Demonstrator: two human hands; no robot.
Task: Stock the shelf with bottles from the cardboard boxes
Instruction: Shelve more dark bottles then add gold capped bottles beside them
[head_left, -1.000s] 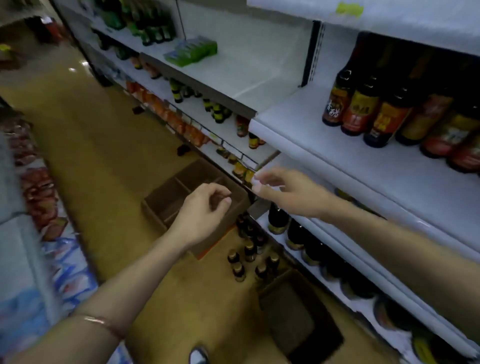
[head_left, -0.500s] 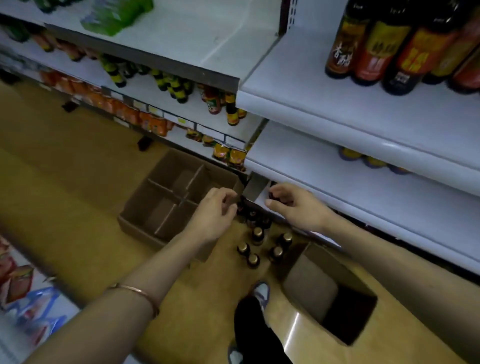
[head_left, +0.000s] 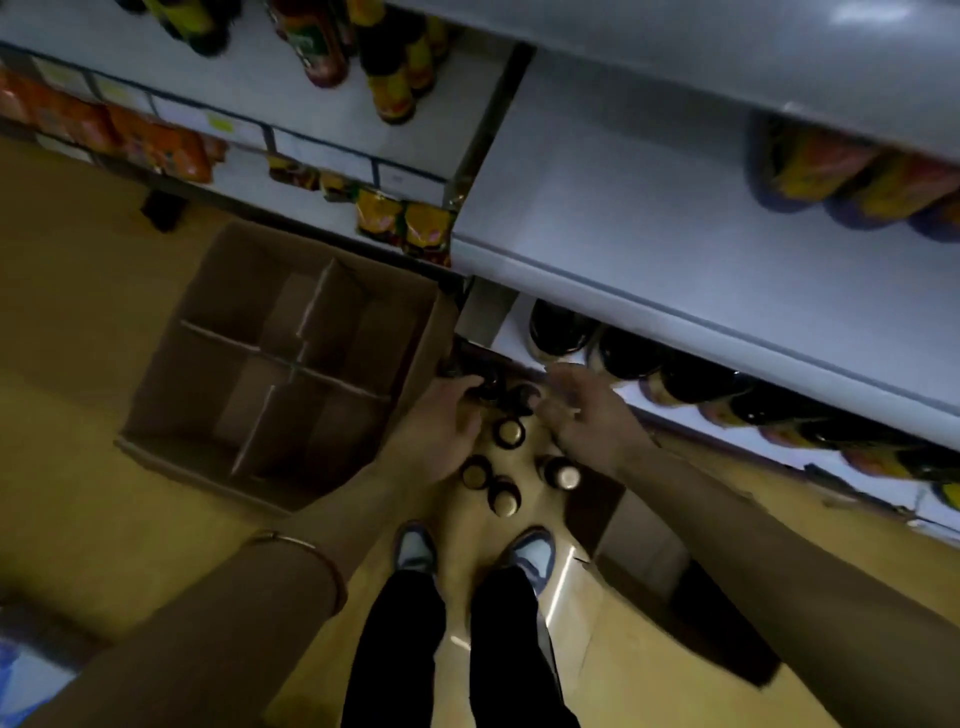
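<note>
Several dark bottles with pale caps (head_left: 508, 434) stand on the floor between my hands, just in front of the lowest shelf. My left hand (head_left: 441, 431) reaches down beside them, and its loosely extended fingers touch the top of the farthest bottle (head_left: 488, 387). My right hand (head_left: 582, 410) hovers to the right of the group, blurred, with its fingers spread and holding nothing. An empty cardboard box (head_left: 156, 410) with dividers sits on the floor at the left. A second box (head_left: 649, 561) lies on its side at the right.
The lowest shelf (head_left: 511, 332) holds a row of dark bottles (head_left: 561, 332) running to the right. The white shelf above (head_left: 623, 218) has bottles only at its far right (head_left: 831, 171). My shoes (head_left: 530, 551) stand just behind the floor bottles.
I have bent down, and the view has tilted towards the floor. Both hands dropped from shelf height to the bottles on the floor, and the right hand's fingers have spread.
</note>
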